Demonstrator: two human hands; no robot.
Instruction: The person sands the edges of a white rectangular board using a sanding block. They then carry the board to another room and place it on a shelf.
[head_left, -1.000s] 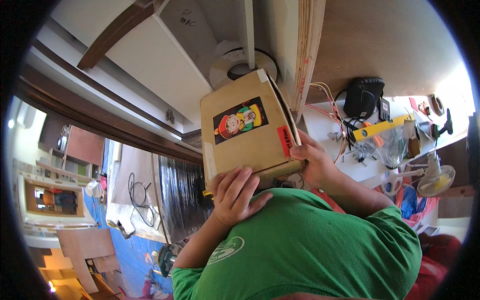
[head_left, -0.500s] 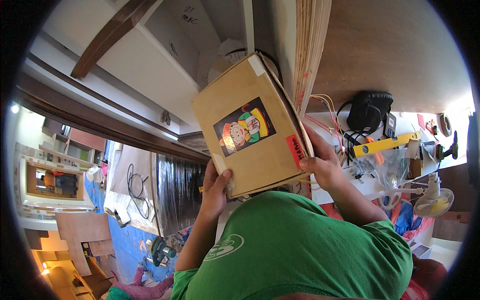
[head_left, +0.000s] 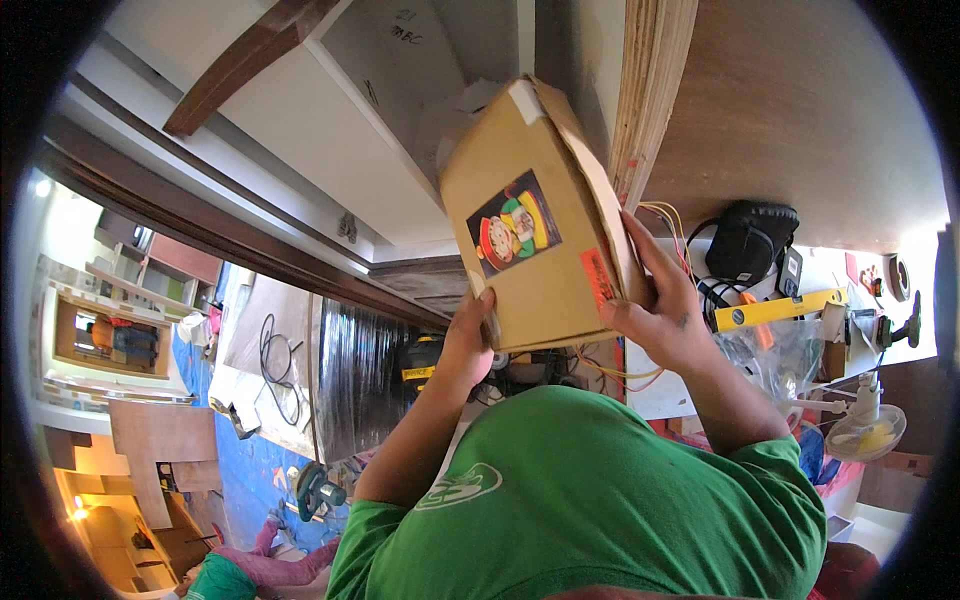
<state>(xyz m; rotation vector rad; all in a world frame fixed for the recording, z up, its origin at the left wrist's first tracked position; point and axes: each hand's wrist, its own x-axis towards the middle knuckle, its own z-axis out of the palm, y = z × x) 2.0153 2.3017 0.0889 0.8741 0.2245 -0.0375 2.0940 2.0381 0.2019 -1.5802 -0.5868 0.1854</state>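
Observation:
A brown cardboard box (head_left: 530, 300) is held up in front of me, tilted, with a cartoon picture and a red label on its facing side. My left hand (head_left: 468, 340) grips its lower left corner, thumb on the face. Around the right edge wraps my right hand (head_left: 655, 295), its thumb beside the red label and fingers along the partly raised flap. What the box contains is hidden. Behind the box stands an open white cabinet compartment (head_left: 400, 110) with handwritten marks inside.
On the white surface at the right are a black pouch (head_left: 750, 240), a yellow spirit level (head_left: 780, 310), loose wires and clear plastic. A small fan (head_left: 866, 425) stands farther right. At lower left, a person (head_left: 240, 572) is near a power tool (head_left: 318, 490) on blue floor sheeting.
Both my hands have lifted the box slightly upward and to the right, turning it so more of its right side shows. The flap on that side stands wider apart.

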